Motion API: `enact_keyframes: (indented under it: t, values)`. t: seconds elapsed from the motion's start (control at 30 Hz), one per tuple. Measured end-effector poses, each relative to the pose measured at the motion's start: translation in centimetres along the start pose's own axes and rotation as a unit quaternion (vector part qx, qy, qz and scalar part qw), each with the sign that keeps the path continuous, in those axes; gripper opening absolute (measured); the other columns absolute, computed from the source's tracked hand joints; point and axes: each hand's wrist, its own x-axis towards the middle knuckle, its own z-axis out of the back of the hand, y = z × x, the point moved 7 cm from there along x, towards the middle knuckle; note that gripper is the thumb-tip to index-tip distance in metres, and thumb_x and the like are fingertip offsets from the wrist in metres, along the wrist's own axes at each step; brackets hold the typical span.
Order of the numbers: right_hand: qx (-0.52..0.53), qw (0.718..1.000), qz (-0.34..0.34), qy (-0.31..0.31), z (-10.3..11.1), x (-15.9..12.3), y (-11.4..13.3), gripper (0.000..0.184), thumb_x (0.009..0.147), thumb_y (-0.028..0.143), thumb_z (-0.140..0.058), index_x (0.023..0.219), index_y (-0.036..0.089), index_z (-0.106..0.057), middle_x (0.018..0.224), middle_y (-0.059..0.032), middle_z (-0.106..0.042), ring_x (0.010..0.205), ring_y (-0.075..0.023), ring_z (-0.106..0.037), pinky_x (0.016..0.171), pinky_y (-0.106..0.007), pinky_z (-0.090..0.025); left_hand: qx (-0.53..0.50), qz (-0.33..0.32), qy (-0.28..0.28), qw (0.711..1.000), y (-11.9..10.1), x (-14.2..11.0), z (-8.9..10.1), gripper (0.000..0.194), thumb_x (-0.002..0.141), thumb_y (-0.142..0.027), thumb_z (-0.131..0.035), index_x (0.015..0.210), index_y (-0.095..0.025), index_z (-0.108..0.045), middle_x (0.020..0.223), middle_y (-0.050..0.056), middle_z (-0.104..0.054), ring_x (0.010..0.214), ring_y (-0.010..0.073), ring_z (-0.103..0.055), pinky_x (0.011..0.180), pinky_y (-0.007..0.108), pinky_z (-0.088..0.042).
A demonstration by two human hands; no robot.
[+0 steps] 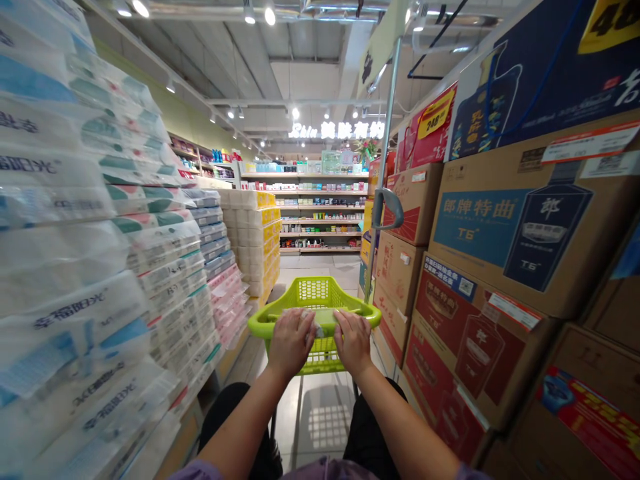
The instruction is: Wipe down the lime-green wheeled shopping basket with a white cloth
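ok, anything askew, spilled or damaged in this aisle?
Nothing spilled or damaged that I can see. Mildly askew: the pink plastic-wrapped packs on the left, edges jutting unevenly. Green shopping cart and stacked liquor cartons look normal.

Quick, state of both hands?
Left hand: closed over the green cart's handle.
Right hand: on the same handle, fingers curled over it.
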Motion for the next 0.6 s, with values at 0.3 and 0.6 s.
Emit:
enact_keyframes:
  t: [0.3,0.6]
  values:
    - [-0.004,1.000,0.010,-0.004,0.3,0.1,0.1,0.031,0.094,0.021,-0.042,0.119,0.021,-0.061,0.115,-0.0073,-0.066,0.107,-0.0205,-0.054,0.100,-0.038,-0.028,-0.018,-0.040,0.036,0.998,-0.2,0.1,-0.7,0.032,0.093,-0.030,-0.046,0.122,-0.025,-0.059,0.121,0.008,-0.064,0.117,0.0244,-0.055,0.103,0.045,-0.040]
    - [0.003,1.000,0.003,0.006,0.1,0.1,-0.1,0.033,0.091,0.019,-0.044,0.121,0.021,-0.059,0.116,-0.0068,-0.065,0.108,-0.0199,-0.054,0.099,-0.037,-0.028,0.007,0.064,0.051,0.997,2.2,0.6,-0.4,0.031,0.095,-0.034,-0.042,0.115,-0.021,-0.061,0.109,0.010,-0.067,0.101,0.0251,-0.061,0.092,0.044,-0.046]
